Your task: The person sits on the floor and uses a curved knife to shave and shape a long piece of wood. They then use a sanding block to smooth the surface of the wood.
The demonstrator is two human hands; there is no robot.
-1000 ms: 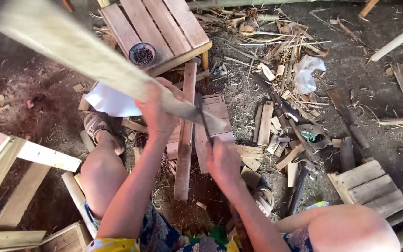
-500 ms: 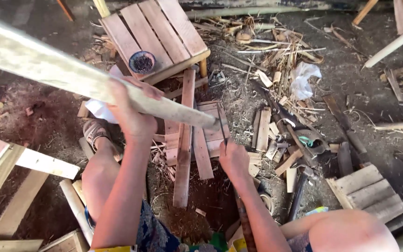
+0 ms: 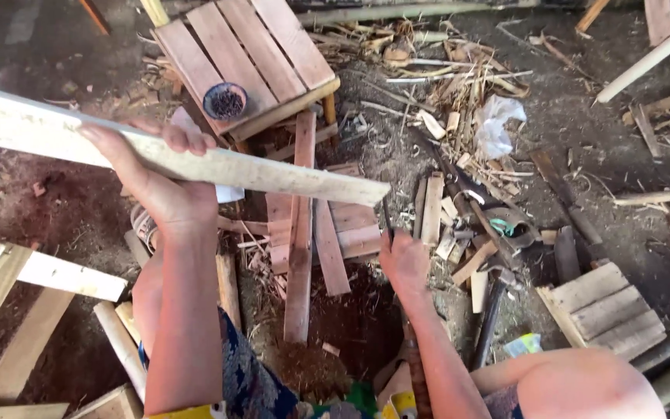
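Dirt floor [image 3: 56, 46]: left hand [image 3: 166, 194] grips pale plank [image 3: 195, 159], white bag [image 3: 498, 124] beyond.

One view only, from a camera worn on the person's head. It looks steeply down past the person's own arms and knees to a dirt floor [image 3: 56, 225] littered with wood scraps. The person's body enters from the bottom edge, so the top of the picture is farther from the person. The camera sits close: the left hand [image 3: 160, 182] and the long pale plank [image 3: 273, 177] it holds fill the upper left, nearest the lens, and the plank runs off the left edge. The right hand [image 3: 403, 260] lies lower, near the middle. A slatted wooden stool [image 3: 265, 54] stands at the top, farther off. No second view shares this scene.
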